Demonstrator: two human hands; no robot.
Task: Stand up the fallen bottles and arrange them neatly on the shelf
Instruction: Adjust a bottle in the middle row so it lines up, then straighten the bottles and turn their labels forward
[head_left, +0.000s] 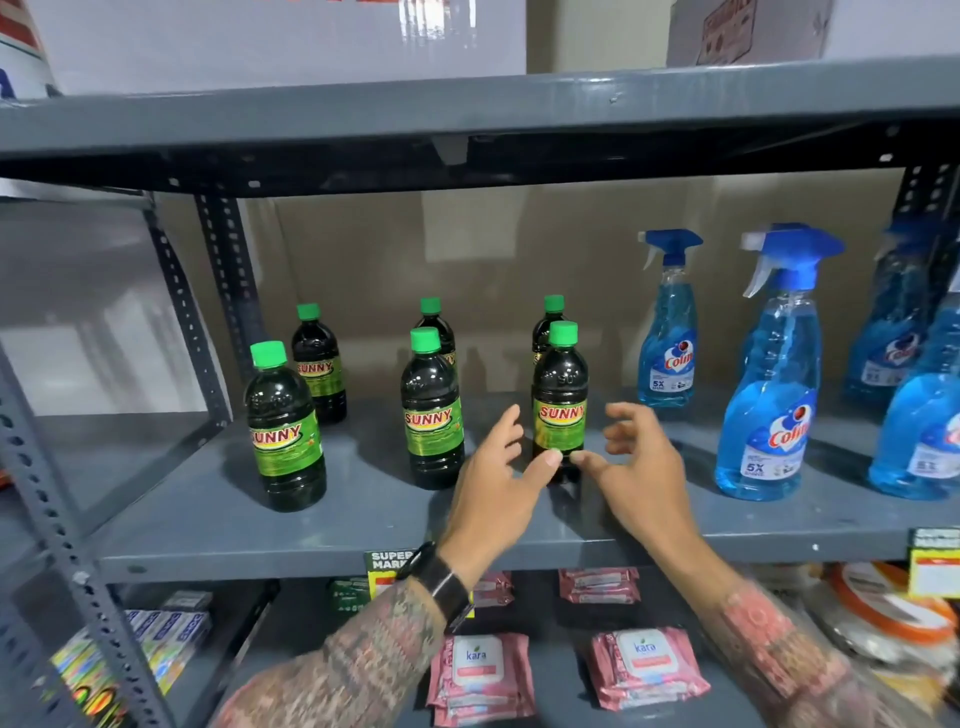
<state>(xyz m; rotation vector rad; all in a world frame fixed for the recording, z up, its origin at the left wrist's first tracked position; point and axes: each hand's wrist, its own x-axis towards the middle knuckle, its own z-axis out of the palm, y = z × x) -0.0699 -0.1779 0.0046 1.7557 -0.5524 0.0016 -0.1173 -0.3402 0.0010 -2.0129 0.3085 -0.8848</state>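
Note:
Several dark bottles with green caps and green SUNNY labels stand upright on the grey shelf (363, 519), in two rows. The front row has a left bottle (284, 431), a middle bottle (432, 415) and a right bottle (560, 400). Behind them stand three more: (317, 364), (435, 322), (549, 322). My left hand (501, 473) and my right hand (631, 467) flank the base of the front right bottle, fingers spread. Both thumbs meet low in front of it, and neither hand grips it.
Blue Colin spray bottles (667, 332) (769, 395) stand upright to the right on the same shelf, more at the right edge. A grey shelf board (467, 114) with boxes runs overhead. Pink wipe packs (480, 670) lie on the shelf below. A perforated upright post (228, 280) stands at the left.

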